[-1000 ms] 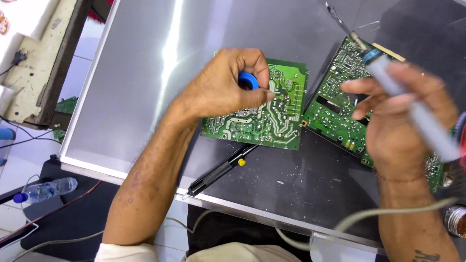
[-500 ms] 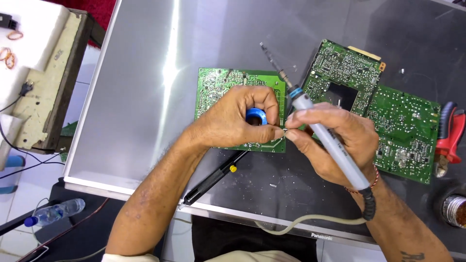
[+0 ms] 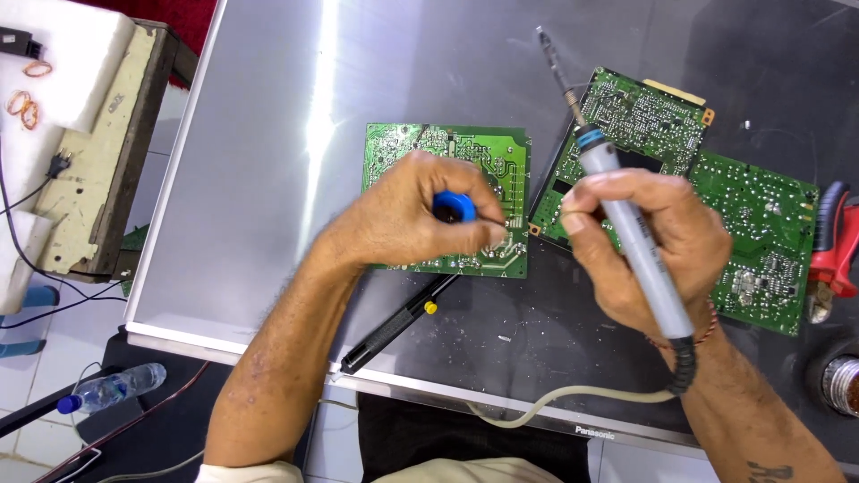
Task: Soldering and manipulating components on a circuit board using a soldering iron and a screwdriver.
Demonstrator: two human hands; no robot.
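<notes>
Head view: the left hand (image 3: 420, 215) has its grip closed on a small blue spool (image 3: 455, 207), resting over the near right corner of the square green circuit board (image 3: 465, 152) on the table (image 3: 268, 179). Just right of it, the right hand (image 3: 653, 241) grips a grey soldering iron (image 3: 635, 241), its long axis slanting, tip (image 3: 544, 40) pointing up and away from the board, well apart from the spool.

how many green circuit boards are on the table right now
2. One circuit board lies at the middle, partly under the left hand. A larger, L-shaped circuit board lies to its right, partly behind the right hand holding the soldering iron. None other shows.
</notes>
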